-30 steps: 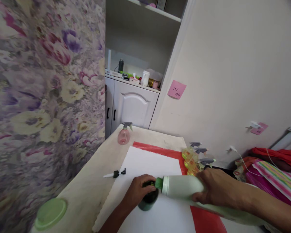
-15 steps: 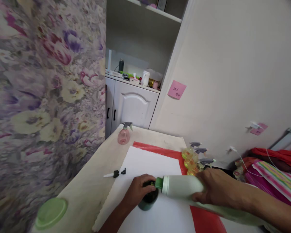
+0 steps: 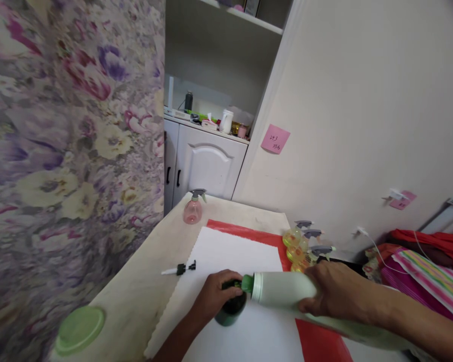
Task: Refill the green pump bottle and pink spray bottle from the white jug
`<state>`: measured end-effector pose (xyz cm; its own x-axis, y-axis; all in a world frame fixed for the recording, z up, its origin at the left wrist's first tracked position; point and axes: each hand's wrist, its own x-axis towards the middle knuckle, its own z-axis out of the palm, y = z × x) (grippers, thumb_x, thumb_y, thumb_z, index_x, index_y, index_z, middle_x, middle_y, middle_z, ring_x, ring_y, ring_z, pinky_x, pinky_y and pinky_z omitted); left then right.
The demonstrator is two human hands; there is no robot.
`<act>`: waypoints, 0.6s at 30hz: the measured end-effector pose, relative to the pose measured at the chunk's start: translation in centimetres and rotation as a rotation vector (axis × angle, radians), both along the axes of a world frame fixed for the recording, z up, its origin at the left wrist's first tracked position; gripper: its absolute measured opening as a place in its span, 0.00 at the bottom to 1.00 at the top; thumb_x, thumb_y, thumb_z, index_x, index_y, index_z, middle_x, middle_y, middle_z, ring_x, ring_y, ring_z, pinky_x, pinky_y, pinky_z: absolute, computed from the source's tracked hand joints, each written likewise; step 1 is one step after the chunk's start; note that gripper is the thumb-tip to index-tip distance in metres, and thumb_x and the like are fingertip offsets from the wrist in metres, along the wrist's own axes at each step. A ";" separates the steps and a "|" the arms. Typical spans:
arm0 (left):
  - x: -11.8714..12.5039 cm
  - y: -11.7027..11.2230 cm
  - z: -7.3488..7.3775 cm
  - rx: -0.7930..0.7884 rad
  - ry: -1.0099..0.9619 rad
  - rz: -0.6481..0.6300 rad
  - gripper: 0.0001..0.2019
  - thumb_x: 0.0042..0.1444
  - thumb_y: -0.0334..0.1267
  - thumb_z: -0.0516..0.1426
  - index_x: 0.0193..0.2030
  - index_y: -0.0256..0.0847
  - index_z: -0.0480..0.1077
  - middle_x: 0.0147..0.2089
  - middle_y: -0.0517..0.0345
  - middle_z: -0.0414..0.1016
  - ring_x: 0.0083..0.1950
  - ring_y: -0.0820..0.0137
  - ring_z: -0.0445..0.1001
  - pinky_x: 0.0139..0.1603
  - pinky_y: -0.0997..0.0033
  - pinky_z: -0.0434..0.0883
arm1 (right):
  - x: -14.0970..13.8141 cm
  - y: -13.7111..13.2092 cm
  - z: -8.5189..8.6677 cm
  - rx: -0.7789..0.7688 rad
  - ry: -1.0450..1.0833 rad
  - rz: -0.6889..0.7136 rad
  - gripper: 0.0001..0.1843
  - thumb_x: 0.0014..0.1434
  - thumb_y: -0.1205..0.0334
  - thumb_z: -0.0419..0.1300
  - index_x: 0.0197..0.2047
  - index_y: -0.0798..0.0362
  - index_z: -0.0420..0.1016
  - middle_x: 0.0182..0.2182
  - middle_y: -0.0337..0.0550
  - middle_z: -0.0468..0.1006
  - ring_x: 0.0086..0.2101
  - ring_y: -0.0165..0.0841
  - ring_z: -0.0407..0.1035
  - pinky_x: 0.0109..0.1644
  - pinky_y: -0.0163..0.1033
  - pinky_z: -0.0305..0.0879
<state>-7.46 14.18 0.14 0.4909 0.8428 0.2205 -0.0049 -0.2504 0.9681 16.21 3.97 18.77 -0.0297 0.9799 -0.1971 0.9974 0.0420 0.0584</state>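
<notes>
My right hand [image 3: 334,292] grips a large pale green bottle [image 3: 283,290] tipped on its side, its green neck pointing left into a small dark green bottle [image 3: 232,306]. My left hand [image 3: 213,296] is wrapped round that small bottle, which stands on a white sheet [image 3: 230,256]. A black-and-white pump sprayer top [image 3: 179,270] lies loose on the table left of the sheet.
A red mat [image 3: 249,232] lies under the white sheet on a beige table [image 3: 143,281]. A pink spray bottle [image 3: 193,207] stands at the far edge, several yellow spray bottles [image 3: 300,246] by the wall, a green lid [image 3: 79,329] near left. Floral curtain [image 3: 60,151] on the left.
</notes>
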 end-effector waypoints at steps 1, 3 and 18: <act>0.0 0.0 0.0 0.000 0.001 0.001 0.11 0.46 0.30 0.62 0.38 0.42 0.79 0.41 0.57 0.82 0.45 0.64 0.77 0.49 0.69 0.68 | 0.1 0.0 -0.1 0.000 0.005 -0.005 0.18 0.48 0.43 0.63 0.30 0.51 0.76 0.30 0.49 0.81 0.31 0.44 0.75 0.31 0.41 0.57; -0.1 0.0 0.1 -0.001 0.002 0.001 0.11 0.46 0.30 0.62 0.38 0.43 0.79 0.40 0.57 0.82 0.45 0.64 0.77 0.49 0.69 0.68 | 0.4 -0.1 -0.3 0.007 0.006 -0.017 0.19 0.48 0.42 0.63 0.30 0.51 0.76 0.30 0.49 0.81 0.31 0.44 0.74 0.31 0.41 0.57; -0.2 -0.1 0.0 0.003 0.042 0.023 0.11 0.47 0.32 0.61 0.39 0.43 0.78 0.41 0.57 0.82 0.46 0.63 0.77 0.51 0.69 0.68 | 2.5 -1.9 -4.3 -0.059 0.450 -0.165 0.15 0.49 0.48 0.64 0.31 0.52 0.76 0.28 0.41 0.80 0.28 0.32 0.70 0.30 0.33 0.58</act>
